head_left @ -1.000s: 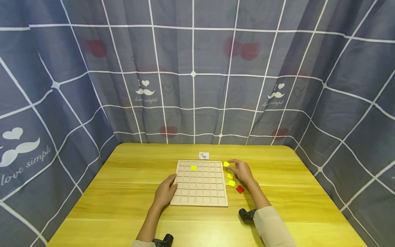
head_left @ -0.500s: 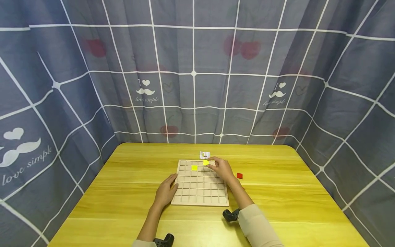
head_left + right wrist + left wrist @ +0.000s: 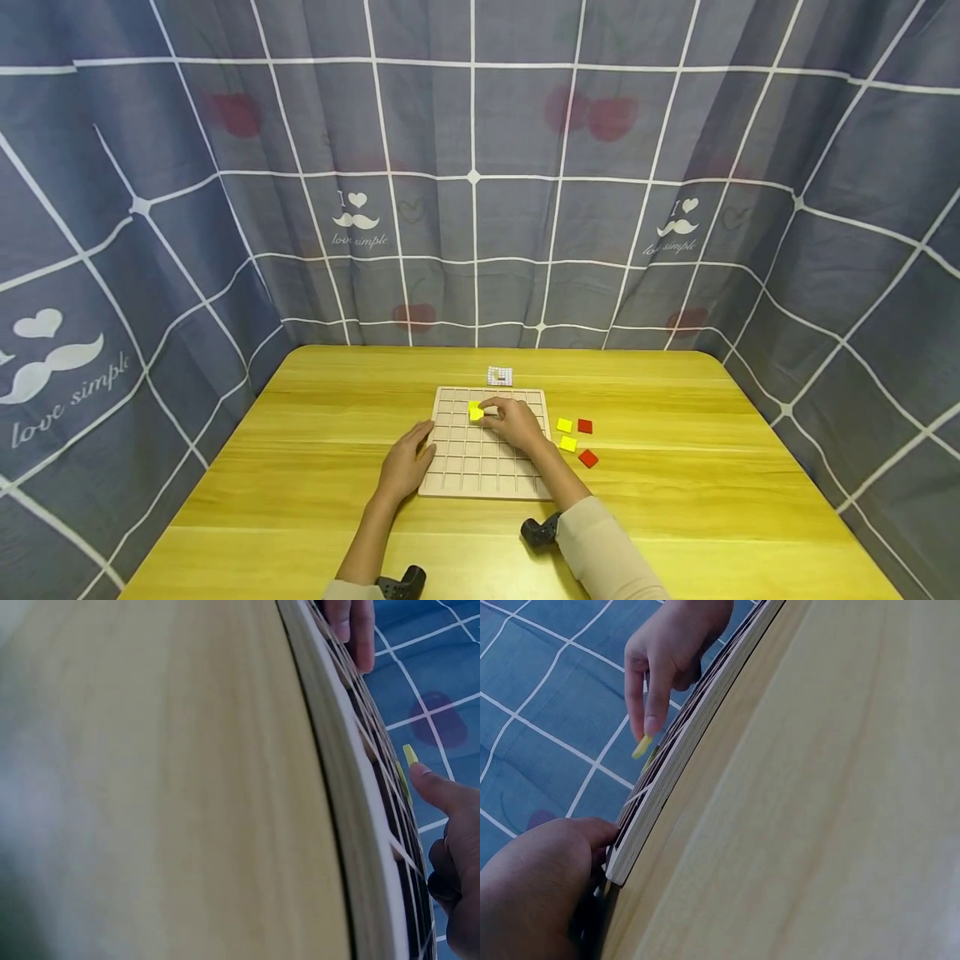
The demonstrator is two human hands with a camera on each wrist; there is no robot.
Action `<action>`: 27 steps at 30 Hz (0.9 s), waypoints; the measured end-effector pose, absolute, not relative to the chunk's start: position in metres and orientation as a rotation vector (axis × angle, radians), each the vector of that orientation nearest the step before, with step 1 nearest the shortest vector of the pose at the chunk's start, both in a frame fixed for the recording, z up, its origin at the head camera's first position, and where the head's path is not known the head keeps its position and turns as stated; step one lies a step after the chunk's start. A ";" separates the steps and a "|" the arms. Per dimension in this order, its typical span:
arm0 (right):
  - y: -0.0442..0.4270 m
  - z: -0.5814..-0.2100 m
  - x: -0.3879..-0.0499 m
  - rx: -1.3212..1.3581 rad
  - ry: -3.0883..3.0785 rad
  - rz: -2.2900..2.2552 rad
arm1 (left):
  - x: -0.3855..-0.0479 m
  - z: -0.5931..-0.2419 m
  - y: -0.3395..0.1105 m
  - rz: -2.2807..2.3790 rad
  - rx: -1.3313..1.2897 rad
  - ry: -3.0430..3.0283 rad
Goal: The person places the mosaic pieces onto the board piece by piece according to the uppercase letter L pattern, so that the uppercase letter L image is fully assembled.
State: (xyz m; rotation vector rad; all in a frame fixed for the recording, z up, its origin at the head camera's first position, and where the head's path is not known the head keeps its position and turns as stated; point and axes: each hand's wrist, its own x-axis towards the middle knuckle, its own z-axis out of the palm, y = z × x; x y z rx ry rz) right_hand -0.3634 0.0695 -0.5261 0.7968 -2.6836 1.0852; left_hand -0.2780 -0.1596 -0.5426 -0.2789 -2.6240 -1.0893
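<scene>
My right hand (image 3: 512,422) pinches a yellow square tile (image 3: 477,415) between thumb and fingertips, over the upper left part of a pale wooden grid board (image 3: 480,483). In the left wrist view the held tile (image 3: 641,746) is tilted and just above the board. Another yellow tile (image 3: 653,757) lies in the grid right beside it, partly hidden in the head view. My left hand (image 3: 405,460) rests against the board's left edge, its thumb (image 3: 596,831) touching the rim and its fingers loosely extended.
Right of the board lie two yellow tiles (image 3: 567,444) and two red tiles (image 3: 588,458) on the wooden table (image 3: 675,500). A small printed grid card (image 3: 500,377) lies behind the board. A checked curtain (image 3: 420,125) encloses the table's back and sides.
My right hand picked up a yellow tile from beside the board, carried it left over the back rows, then slightly nearer, beside the laid tile. My left hand has stayed in place.
</scene>
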 end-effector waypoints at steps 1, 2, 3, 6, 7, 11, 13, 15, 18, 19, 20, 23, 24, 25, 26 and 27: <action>0.069 -0.527 -0.363 0.797 -2.692 1.080 | -0.278 -0.542 -0.159 -1.092 -0.279 -2.625; 0.069 -0.528 -0.364 0.799 -2.697 1.075 | -0.277 -0.542 -0.159 -1.090 -0.285 -2.624; 0.068 -0.528 -0.364 0.791 -2.704 1.063 | -0.277 -0.541 -0.159 -1.093 -0.283 -2.626; 0.066 -0.527 -0.364 0.791 -2.716 1.049 | -0.277 -0.540 -0.159 -1.095 -0.280 -2.633; 0.066 -0.527 -0.364 0.787 -2.722 1.043 | -0.277 -0.540 -0.159 -1.091 -0.282 -2.634; 0.065 -0.527 -0.363 0.785 -2.740 1.016 | -0.277 -0.540 -0.159 -1.090 -0.287 -2.633; 0.064 -0.526 -0.362 0.781 -2.744 1.022 | -0.276 -0.540 -0.159 -1.090 -0.296 -2.629; 0.064 -0.526 -0.361 0.781 -2.745 1.026 | -0.276 -0.540 -0.159 -1.094 -0.296 -2.630; 0.064 -0.526 -0.361 0.787 -2.743 1.024 | -0.276 -0.540 -0.159 -1.097 -0.296 -2.627; 0.064 -0.527 -0.361 0.792 -2.740 1.021 | -0.276 -0.540 -0.159 -1.098 -0.296 -2.625; 0.064 -0.527 -0.361 0.795 -2.739 1.018 | -0.276 -0.540 -0.159 -1.099 -0.293 -2.626; 0.065 -0.528 -0.362 0.803 -2.736 1.027 | -0.276 -0.540 -0.159 -1.105 -0.287 -2.623; 0.066 -0.528 -0.362 0.805 -2.731 1.033 | -0.276 -0.540 -0.159 -1.104 -0.284 -2.623; 0.067 -0.529 -0.362 0.809 -2.720 1.045 | -0.276 -0.539 -0.158 -1.104 -0.280 -2.626; 0.068 -0.529 -0.361 0.807 -2.713 1.058 | -0.276 -0.539 -0.158 -1.101 -0.282 -2.625; 0.070 -0.530 -0.361 0.803 -2.703 1.069 | -0.276 -0.539 -0.158 -1.102 -0.283 -2.626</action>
